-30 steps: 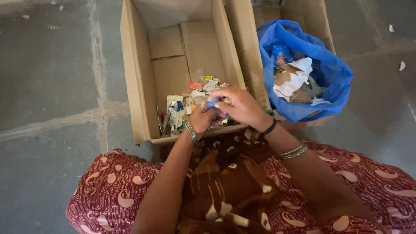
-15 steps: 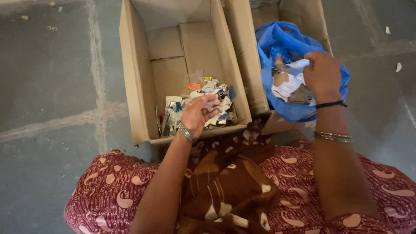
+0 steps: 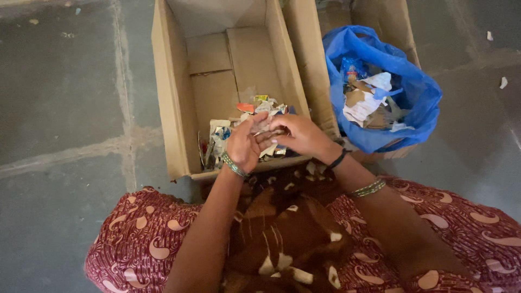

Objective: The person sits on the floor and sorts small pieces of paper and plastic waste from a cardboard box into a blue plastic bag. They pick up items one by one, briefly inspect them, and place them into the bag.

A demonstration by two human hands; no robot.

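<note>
Right hand [image 3: 300,135] back from bag, touching scraps [image 3: 259,123] beside left hand [image 3: 243,145]

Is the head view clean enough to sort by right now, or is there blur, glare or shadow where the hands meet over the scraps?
Head view: soft, even light, no glare. The left hand and right hand are slightly motion-smeared over the paper scraps. The cardboard box and blue bag look sharp. Only mild shadow lies along the box's inner walls.
</note>
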